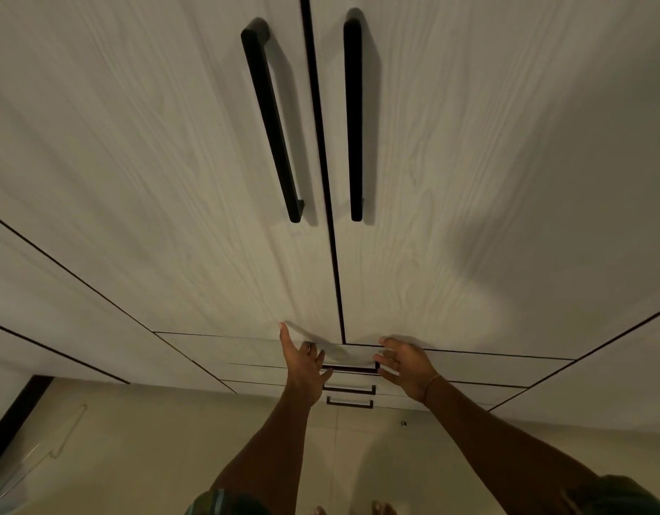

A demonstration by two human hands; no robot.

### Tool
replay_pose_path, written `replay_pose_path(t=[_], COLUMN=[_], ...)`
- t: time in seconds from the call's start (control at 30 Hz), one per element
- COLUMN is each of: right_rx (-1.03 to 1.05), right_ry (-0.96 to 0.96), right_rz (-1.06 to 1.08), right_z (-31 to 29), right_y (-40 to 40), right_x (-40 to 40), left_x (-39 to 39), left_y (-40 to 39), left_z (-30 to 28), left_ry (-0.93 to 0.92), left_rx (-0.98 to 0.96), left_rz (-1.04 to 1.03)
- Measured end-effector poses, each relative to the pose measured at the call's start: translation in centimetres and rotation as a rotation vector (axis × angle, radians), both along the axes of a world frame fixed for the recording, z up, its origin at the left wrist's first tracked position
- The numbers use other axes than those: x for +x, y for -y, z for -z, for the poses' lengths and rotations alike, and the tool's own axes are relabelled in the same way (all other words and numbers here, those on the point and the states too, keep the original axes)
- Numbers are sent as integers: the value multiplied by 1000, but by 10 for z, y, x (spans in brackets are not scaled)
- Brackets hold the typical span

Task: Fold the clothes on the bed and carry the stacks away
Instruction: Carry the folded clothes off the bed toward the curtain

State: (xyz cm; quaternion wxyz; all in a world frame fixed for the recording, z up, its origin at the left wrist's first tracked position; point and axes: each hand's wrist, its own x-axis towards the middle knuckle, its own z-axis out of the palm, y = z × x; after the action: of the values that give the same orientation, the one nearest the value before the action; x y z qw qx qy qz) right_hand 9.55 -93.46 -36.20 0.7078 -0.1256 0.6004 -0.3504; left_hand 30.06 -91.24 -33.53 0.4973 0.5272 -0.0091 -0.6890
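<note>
Before a pale wood-grain wardrobe (172,180), two bare arms reach forward and down toward the drawers beneath its tall double doors. Each door carries a long black bar handle, the left handle (272,120) and the right handle (353,120), on either side of the dark centre seam. Below the doors sits a stack of drawers; the top drawer (469,366) has a dark pull (349,368) that shows between the two hands, and two more pulls lie under it.

The left hand (302,369) is spread, thumb raised toward the lower edge of the left door, its fingers (323,360) straight and apart just beside the left end of the pull, holding nothing. The right hand (404,366), with a thin bracelet (432,381) at the wrist, has relaxed, slightly parted fingers at the right end of the pull, also holding nothing. Whether either hand touches the drawer front I cannot tell.

No clothes or stacks are in view. A beige tiled floor (135,459) lies below, with bare toes at the bottom edge.
</note>
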Motion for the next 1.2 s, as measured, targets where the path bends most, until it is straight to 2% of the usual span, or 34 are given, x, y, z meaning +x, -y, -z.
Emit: replay_pose_path(t=[0.2,0.33,0.43,0.57,0.7,0.8,0.87,1.0,1.2], right_rx=[-20,-47,-83,-228,-531,-806,-978,-1284,-1712], right_ry=[-67,-209,-271,-418,-516,-493,-489,-488,-501], right_rz=[-36,-182,-260,-447,-841,-1084,-1223,-1353,-1394], right_z=[1,-5,-9,-24,-64,-101,-128,-181,-269], right_y=[-4,-9,-12,-19,-34,-49,-64,-94,-149], right_x=[2,16,42,103,174,226,265,333,416], left_x=[9,26,48,84,129,162,183,222,278], left_y=[-5,-13,-27,-54,-95,-129,-159,-212,-290], left_z=[-10,-20,-27,-35,-61,-92,-119,-165,-236], left_ry=[58,98,247,643,953,1317,1497,1789,2058], left_rx=[16,0,-12,-9,-11,65,108,186,383], left_rz=[44,-10,-24,-18,-33,-16,-97,-151,-212])
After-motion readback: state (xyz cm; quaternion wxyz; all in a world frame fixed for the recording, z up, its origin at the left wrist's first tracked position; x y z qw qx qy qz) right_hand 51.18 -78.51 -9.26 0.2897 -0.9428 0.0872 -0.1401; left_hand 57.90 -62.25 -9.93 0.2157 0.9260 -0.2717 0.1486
